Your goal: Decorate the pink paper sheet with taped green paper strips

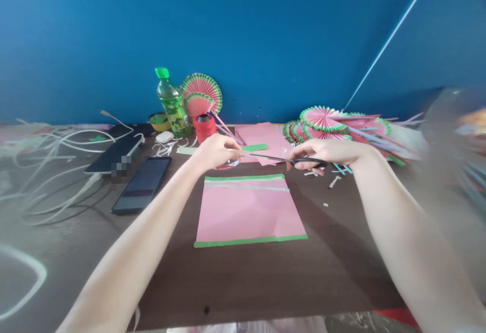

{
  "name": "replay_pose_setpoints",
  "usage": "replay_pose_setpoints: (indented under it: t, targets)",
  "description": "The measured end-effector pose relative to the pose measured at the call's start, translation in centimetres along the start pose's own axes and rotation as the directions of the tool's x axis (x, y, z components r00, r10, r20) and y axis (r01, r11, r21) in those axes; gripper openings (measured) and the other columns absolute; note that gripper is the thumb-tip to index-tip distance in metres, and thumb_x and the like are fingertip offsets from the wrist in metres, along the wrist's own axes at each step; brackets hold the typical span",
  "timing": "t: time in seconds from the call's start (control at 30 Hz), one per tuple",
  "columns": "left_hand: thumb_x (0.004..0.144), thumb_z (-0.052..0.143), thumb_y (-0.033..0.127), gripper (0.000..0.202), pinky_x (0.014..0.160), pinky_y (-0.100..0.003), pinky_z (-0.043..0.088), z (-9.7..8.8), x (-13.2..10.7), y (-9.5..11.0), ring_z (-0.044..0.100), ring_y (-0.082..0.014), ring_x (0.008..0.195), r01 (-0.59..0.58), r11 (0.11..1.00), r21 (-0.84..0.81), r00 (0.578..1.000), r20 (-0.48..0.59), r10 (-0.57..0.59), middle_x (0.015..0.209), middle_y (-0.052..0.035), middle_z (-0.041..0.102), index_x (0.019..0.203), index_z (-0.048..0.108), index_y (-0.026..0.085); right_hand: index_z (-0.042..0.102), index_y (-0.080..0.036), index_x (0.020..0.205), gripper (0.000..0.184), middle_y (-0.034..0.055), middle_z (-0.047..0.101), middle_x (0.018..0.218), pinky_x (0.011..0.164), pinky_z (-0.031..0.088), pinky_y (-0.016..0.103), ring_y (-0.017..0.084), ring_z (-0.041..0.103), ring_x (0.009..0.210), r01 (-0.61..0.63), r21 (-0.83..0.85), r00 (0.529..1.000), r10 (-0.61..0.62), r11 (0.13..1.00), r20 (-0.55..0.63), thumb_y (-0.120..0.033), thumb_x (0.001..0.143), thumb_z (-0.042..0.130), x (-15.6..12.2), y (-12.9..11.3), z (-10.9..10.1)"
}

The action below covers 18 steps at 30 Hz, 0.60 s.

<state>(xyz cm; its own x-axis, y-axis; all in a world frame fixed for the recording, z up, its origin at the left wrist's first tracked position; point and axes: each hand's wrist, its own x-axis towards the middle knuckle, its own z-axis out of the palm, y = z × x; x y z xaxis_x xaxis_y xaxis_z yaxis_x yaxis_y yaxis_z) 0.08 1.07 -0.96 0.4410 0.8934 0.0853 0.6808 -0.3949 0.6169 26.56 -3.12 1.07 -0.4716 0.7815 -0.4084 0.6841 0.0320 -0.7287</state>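
My right hand (322,153) is closed around the dark handles of a pair of scissors (269,158), whose blades point left. Between the thumb and fingers of my left hand (217,152) is the end of a thin pale strip (247,154), which reaches to the blades. Below both hands a pink sheet of paper (248,214) lies flat, with green bands on its near and far edges. Across its far part runs a whitish strip (250,186). Partly hidden under my left hand is a round reddish item, perhaps a roll of tape (227,165).
Behind my hands lie more pink sheets (266,135) and a green strip (255,147). Folded paper fans (322,120) are piled at the back right; others (201,92) lean on the wall near a bottle (172,102) and red can (205,128). A phone (142,186) and cables occupy the left.
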Motion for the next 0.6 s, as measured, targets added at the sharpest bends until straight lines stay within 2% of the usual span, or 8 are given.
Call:
replay_pose_setpoints:
  t: [0.13, 0.23, 0.33, 0.43, 0.6]
  targets:
    - [0.065, 0.058, 0.037, 0.022, 0.054, -0.022, 0.038, 0.2, 0.1, 0.1, 0.055, -0.0116, 0.057, 0.007, 0.998, -0.055, 1.000, 0.012, -0.007, 0.067, 0.0000, 0.065, 0.071, 0.067, 0.018, 0.061, -0.023, 0.098, 0.038, 0.0029, 0.056, 0.092, 0.046, 0.038, 0.020, 0.008, 0.051, 0.059, 0.021, -0.014, 1.000, -0.021, 1.000, 0.003, -0.044, 0.066, 0.064, 0.3, 0.5, 0.0]
    - [0.066, 0.057, 0.038, 0.022, 0.051, -0.022, 0.037, 0.0, 0.2, -0.2, 0.052, -0.0103, 0.052, 0.007, 0.997, -0.071, 1.000, 0.022, -0.005, 0.065, 0.0004, 0.065, 0.071, 0.067, 0.018, 0.059, -0.024, 0.100, 0.040, 0.0026, 0.055, 0.090, 0.047, 0.038, 0.020, 0.008, 0.049, 0.059, 0.029, -0.001, 0.999, -0.029, 1.000, -0.019, -0.046, 0.066, 0.064, 0.2, 1.0, 0.0]
    - [0.064, 0.060, 0.035, 0.020, 0.055, -0.021, 0.040, -1.0, 0.2, -1.3, 0.056, -0.0127, 0.059, 0.038, 0.998, -0.060, 0.996, -0.079, -0.042, 0.067, -0.0003, 0.066, 0.071, 0.066, 0.017, 0.057, -0.023, 0.100, 0.042, 0.0015, 0.054, 0.080, 0.047, 0.037, 0.021, 0.010, 0.050, 0.059, -0.003, 0.012, 1.000, 0.003, 1.000, -0.028, -0.051, 0.068, 0.060, -0.3, 1.7, -0.4]
    - [0.063, 0.062, 0.036, 0.024, 0.059, -0.022, 0.042, -2.1, 0.3, -2.3, 0.059, -0.0141, 0.064, 0.077, 0.984, -0.158, 0.986, -0.132, -0.099, 0.070, -0.0018, 0.066, 0.076, 0.065, 0.016, 0.056, -0.024, 0.103, 0.047, -0.0001, 0.055, 0.071, 0.046, 0.035, 0.021, 0.012, 0.051, 0.060, -0.053, 0.007, 0.989, 0.053, 0.999, -0.139, -0.057, 0.069, 0.056, -0.8, 2.2, -0.9]
    - [0.068, 0.059, 0.037, 0.025, 0.064, -0.023, 0.045, -2.3, 0.1, -2.2, 0.060, -0.0122, 0.062, 0.050, 0.970, -0.238, 0.996, -0.060, -0.066, 0.076, -0.0024, 0.067, 0.080, 0.065, 0.015, 0.053, -0.023, 0.108, 0.052, 0.0034, 0.060, 0.080, 0.050, 0.036, 0.022, 0.016, 0.054, 0.071, -0.218, -0.115, 0.930, 0.170, 0.969, -0.325, -0.056, 0.068, 0.055, 0.5, 3.1, -1.3]
